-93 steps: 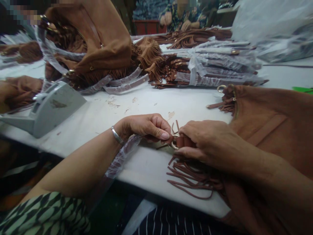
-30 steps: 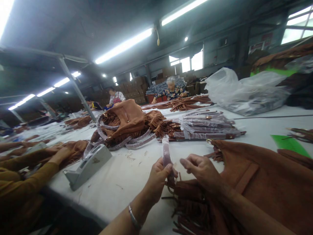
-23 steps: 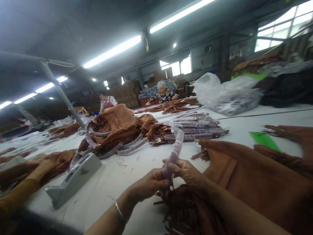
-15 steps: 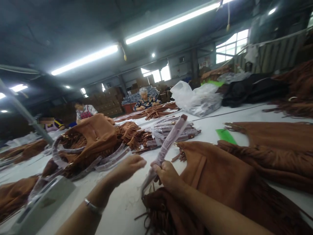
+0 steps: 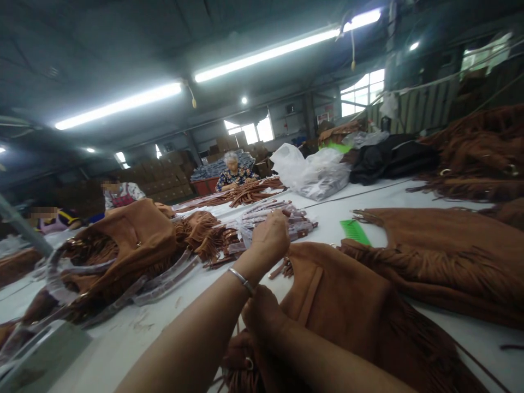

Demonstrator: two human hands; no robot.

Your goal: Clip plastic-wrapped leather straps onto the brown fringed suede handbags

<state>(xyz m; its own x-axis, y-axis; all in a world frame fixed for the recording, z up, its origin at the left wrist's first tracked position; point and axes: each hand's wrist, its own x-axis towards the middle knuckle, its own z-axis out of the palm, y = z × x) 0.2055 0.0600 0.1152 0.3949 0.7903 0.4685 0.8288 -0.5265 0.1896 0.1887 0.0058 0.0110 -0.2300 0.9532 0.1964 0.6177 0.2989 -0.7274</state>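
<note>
My left hand [image 5: 271, 236], a bracelet at its wrist, is closed at the upper end of a plastic-wrapped bag strap, now covered by my hands. Below it, my right hand [image 5: 264, 312] is a fist still around that strap, partly behind my left wrist. Under my right hand bunches dark brown fringed material with a metal ring [image 5: 249, 362]. Just right of my hands lies a brown suede-like fringed bag [image 5: 347, 289]. Behind my left hand is a pile of plastic-wrapped straps [image 5: 303, 221].
Another brown bag [image 5: 151, 226] with a wrapped handle lies left. A grey box-like object [image 5: 45, 355] is at the lower left. A green piece [image 5: 355, 232], more brown bags [image 5: 450, 229] and a white plastic bag [image 5: 315, 169] lie right and behind. Several people sit across the table.
My left hand has moved right and up, closing at the strap's upper end. My right hand has shifted slightly down, and the strap has gone from sight. The view has turned a little right.
</note>
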